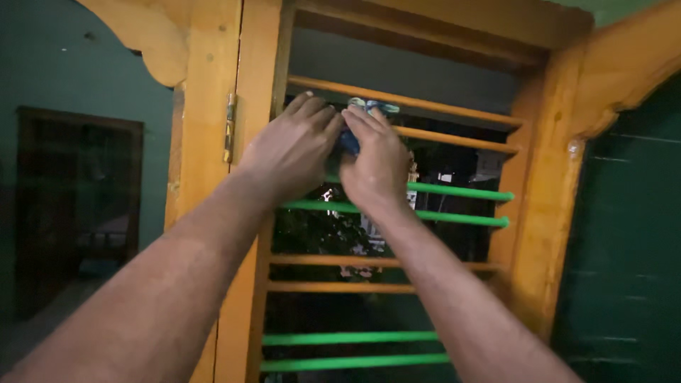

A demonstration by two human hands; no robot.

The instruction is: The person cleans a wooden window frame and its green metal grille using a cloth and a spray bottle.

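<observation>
Gripping: both hands are raised to a window grille, closed together round a small blue cloth (360, 122) held against the upper bars.
Left hand (291, 149): fingers curled shut, fingertips pressing on the cloth's left side.
Right hand (376, 164): fingers folded over the cloth, holding it from above and in front; only a patch of blue and pale fabric shows between and above the knuckles.
Cloth position: between the top orange bar (425, 104) and the orange bar just below it, near the grille's left side.
Risk: the cloth is bunched small and mostly hidden, so a loosened pinch would likely let it slip through the bars to the dark outside; knuckles could also knock the bar above.
Surroundings: green bars (461, 191) sit just below the hands, more orange and green bars lower down; wooden frame (213, 106) with a metal hinge (230, 128) at left; a dark green shutter (624, 234) at right.
Obstruction: the narrow gaps between bars crowd the fingers; the hands themselves hide most of the cloth.
</observation>
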